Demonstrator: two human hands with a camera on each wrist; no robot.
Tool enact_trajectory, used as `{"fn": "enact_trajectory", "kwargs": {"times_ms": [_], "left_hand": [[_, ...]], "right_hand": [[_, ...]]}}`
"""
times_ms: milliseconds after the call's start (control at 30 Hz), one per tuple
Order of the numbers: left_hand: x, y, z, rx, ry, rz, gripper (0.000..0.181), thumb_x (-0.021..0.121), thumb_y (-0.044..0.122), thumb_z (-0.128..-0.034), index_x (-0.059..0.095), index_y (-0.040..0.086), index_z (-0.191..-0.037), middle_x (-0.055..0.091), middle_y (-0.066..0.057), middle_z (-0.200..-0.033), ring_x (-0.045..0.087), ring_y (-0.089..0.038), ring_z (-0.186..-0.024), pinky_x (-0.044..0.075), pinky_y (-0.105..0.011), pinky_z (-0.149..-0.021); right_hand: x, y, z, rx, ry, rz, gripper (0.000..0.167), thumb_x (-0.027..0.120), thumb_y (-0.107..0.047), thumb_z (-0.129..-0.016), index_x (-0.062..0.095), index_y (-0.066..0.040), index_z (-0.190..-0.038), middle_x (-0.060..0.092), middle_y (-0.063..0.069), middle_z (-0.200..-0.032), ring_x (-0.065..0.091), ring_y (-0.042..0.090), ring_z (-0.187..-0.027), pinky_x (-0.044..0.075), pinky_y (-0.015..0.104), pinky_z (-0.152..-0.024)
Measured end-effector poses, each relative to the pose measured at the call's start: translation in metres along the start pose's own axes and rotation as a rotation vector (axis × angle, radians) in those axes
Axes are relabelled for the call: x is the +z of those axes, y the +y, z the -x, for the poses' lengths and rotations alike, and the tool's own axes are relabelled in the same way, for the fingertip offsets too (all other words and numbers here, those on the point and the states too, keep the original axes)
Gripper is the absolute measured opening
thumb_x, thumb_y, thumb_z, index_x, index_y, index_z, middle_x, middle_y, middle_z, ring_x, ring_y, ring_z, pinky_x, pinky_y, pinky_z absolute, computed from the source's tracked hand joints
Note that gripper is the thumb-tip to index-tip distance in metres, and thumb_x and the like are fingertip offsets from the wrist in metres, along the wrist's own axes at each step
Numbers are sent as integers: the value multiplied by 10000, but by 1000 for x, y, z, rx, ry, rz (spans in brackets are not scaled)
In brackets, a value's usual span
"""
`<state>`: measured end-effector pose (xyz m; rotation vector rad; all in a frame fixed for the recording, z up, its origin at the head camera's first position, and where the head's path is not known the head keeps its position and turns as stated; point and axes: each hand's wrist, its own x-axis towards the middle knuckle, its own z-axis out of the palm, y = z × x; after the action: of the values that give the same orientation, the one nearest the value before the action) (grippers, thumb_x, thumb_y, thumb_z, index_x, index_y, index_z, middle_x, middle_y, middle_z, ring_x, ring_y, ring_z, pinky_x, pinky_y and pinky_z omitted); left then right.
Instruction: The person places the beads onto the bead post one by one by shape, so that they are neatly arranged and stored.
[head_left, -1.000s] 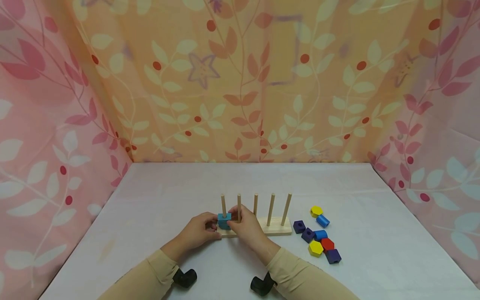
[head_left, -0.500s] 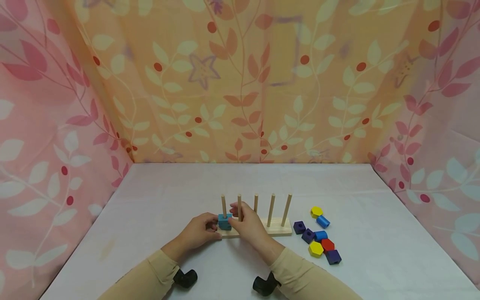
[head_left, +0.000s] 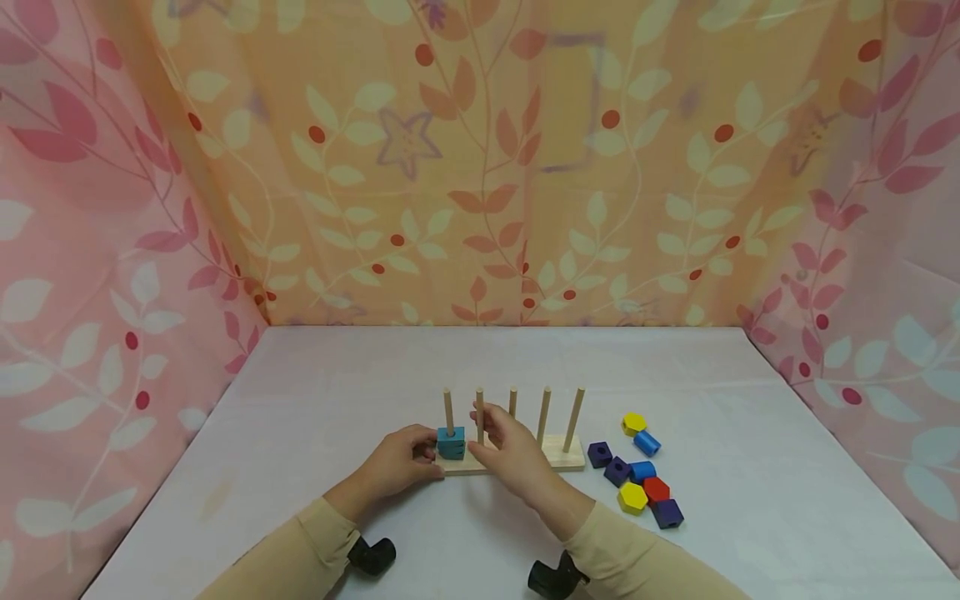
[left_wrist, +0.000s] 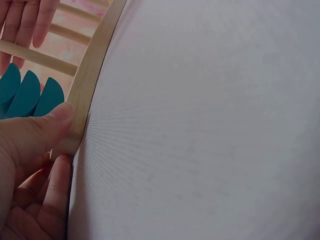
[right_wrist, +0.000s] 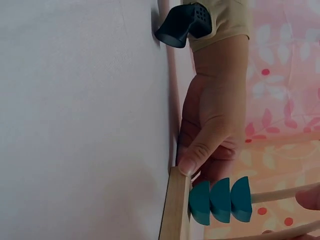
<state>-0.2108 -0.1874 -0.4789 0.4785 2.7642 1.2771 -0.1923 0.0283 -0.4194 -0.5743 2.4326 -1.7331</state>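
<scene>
A wooden peg board point(head_left: 567, 451) with several upright pegs lies on the white table. Three teal half-round blocks point(right_wrist: 220, 201) are stacked on its leftmost peg, down at the base. At that end of the board, my left hand point(head_left: 402, 458) pinches the base between thumb and fingers, as the left wrist view also shows. My right hand point(head_left: 516, 450) is beside the second peg, apart from the teal blocks, with its fingers loosely extended and holding nothing. In the right wrist view only part of its thumb and fingers appears at the right edge.
Right of the board lie loose beads: yellow hexagons point(head_left: 633, 498), blue cylinders point(head_left: 647, 443), purple cubes point(head_left: 599, 454) and a red hexagon point(head_left: 656, 490). Floral curtains point(head_left: 480, 167) surround the table point(head_left: 337, 367) at the back and sides. Black camera mounts point(head_left: 373, 556) sit at both wrists.
My right hand has let go of the teal blocks and moved to the right, its fingers spreading. My left hand has stayed on the board's end.
</scene>
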Motion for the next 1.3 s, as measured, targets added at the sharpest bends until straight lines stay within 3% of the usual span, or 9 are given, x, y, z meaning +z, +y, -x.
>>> {"fn": "enact_trajectory", "kwargs": {"times_ms": [300,500,867,1067,1300], "left_hand": [[0,1,-2,-1,-15,10,424,800,185,-691,625,99,-1067,553,29,-840,522,-114,-789,441,-207,-672],[0,1,-2,11,-21,1,418,803,189,-688,627,104,-1057,546,35,-833,513,-103,-771,442,-203,-659],[-2,2,-2,13,-38,-3,420,806,190,-685,629,101,-1055,544,27,-837,507,-113,-766,436,-204,-653],[-6,3,-1,-8,-60,28,424,804,192,-688,615,95,-1055,551,10,-856,517,-131,-808,443,-216,-688],[-7,3,0,-24,-75,40,426,792,207,-702,606,105,-1071,557,15,-880,522,-137,-837,435,-231,-716]], "right_hand": [[-22,-2,11,-15,-53,-25,526,660,-149,-844,459,-11,-1310,512,156,-1287,484,274,-1190,375,408,-967],[-44,0,19,10,-59,6,443,678,-175,-829,537,-81,-1238,578,121,-1203,564,244,-1093,469,317,-861],[-98,15,32,88,12,61,261,691,-153,-814,632,-37,-1040,635,142,-1039,619,194,-926,501,234,-762],[-130,29,37,87,73,131,235,669,-116,-829,623,-16,-1037,633,164,-1026,624,195,-883,505,251,-765],[-162,51,44,208,138,228,253,642,-149,-856,607,-45,-1083,630,143,-1068,614,211,-925,502,320,-800]]}}
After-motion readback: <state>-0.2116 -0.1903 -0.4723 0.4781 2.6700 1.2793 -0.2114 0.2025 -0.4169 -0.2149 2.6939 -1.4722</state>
